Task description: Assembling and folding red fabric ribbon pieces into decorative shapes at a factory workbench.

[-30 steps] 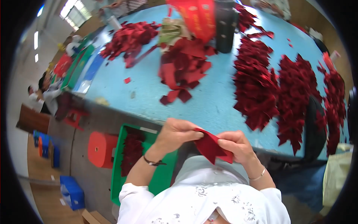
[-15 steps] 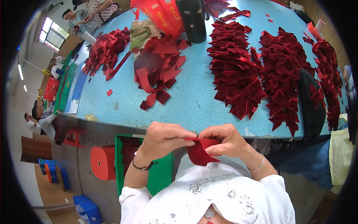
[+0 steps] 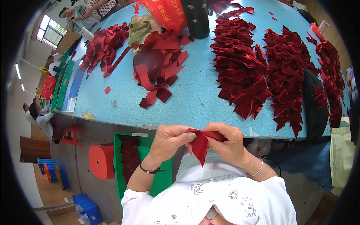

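Observation:
Between my two hands, just off the table's near edge, is a piece of dark red velvety ribbon (image 3: 200, 148), folded so that a pointed end hangs down. My left hand (image 3: 170, 141) pinches its left side between thumb and fingers. On the other side, my right hand (image 3: 227, 141) grips the ribbon with the thumb below and the fingers curled over the top. Beyond my hands, loose strips of red ribbon (image 3: 155, 71) lie in a tangled heap on the blue table (image 3: 195, 108). To the right, folded red ribbon pieces (image 3: 242, 75) are stacked in a long row.
More rows of folded ribbon (image 3: 287, 75) lie farther right, beside a black bag (image 3: 314, 105). A black flask (image 3: 197, 18) and a red bag (image 3: 165, 15) stand at the back. Below the table, a green crate (image 3: 118, 165) holds folded ribbon, near a red stool (image 3: 101, 162).
The ribbon was a wide curved band and is now folded into a downward point. My left fingers have shifted along it, and the view has tilted slightly.

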A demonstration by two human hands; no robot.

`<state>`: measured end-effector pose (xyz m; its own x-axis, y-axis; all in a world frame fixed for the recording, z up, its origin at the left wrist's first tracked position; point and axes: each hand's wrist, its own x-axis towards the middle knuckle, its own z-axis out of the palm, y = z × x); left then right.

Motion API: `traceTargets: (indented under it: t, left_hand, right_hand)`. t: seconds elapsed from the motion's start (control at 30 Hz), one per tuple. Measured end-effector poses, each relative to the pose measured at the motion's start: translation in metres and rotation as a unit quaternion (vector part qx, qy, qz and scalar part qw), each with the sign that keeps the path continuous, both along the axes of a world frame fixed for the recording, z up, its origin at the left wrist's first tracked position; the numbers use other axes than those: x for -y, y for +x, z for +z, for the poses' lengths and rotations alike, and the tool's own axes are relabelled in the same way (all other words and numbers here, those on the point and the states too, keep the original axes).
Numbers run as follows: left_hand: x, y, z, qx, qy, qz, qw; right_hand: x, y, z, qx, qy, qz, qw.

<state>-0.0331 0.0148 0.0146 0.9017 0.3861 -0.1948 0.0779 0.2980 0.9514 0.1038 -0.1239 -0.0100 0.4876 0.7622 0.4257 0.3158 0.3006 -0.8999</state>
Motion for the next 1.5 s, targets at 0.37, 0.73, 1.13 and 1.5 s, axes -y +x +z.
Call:
traceTargets:
  t: [0.37,0.73,1.13,1.5]
  left_hand:
    - [-0.003,-0.006,-0.017,-0.023,-0.058,0.002,0.998]
    - [-0.01,-0.005,-0.015,-0.115,-0.077,0.016,0.99]
    - [-0.007,0.005,-0.02,-0.156,-0.09,0.066,0.981]
    - [0.001,0.022,-0.013,-0.136,-0.087,0.09,0.983]
  right_hand:
    - [-0.009,-0.001,-0.009,0.208,0.043,-0.028,0.977]
    - [-0.01,-0.006,-0.015,0.373,0.07,-0.025,0.925]
    - [-0.006,-0.015,-0.015,0.364,0.0,-0.032,0.931]
    - [-0.001,-0.016,-0.021,0.416,-0.044,-0.045,0.907]
